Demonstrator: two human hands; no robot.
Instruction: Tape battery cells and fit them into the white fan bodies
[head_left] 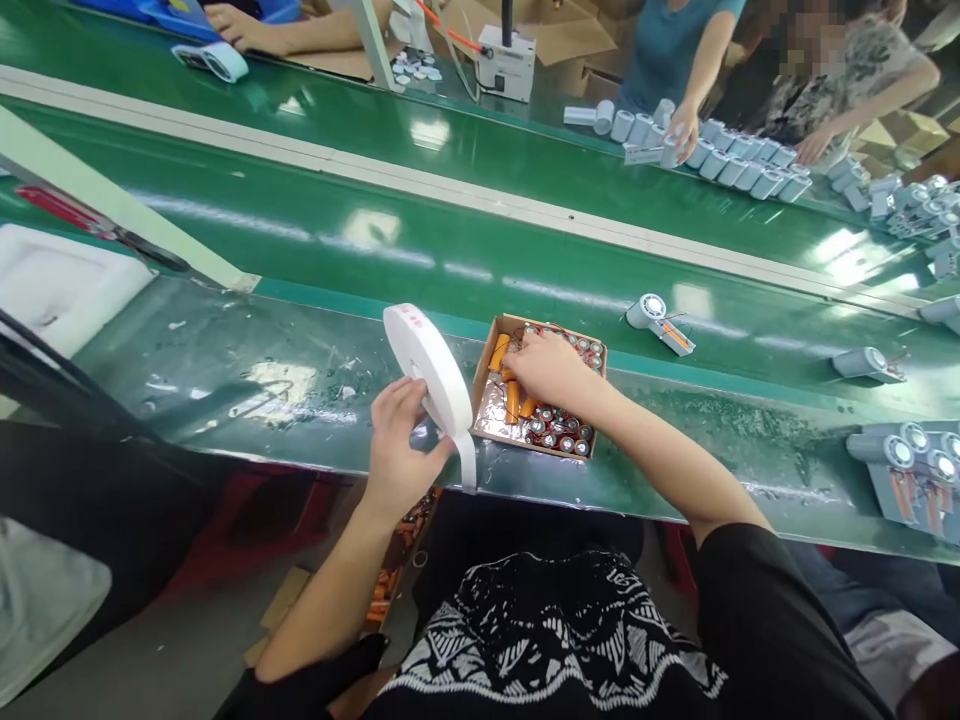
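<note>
My left hand [401,445] is closed on a large roll of white tape [439,375], thumb at its lower side and fingers at its core. The roll is tilted, and a loose end of tape hangs down over the bench's front edge. My right hand [551,368] reaches into a shallow cardboard box [484,400], fingers bent down among the cells; whatever lies under the fingertips is hidden. Orange cylindrical battery cells [512,402] lie on their sides near that hand. Other cells [566,440] with red and black wires stand on end in the box.
Beyond the bench runs a green conveyor [465,260] carrying a grey cylindrical unit [646,311]. More grey units [900,450] stand at the right. White foam [67,285] lies at the left beside a slanted post [127,200]. Co-workers handle parts across the line.
</note>
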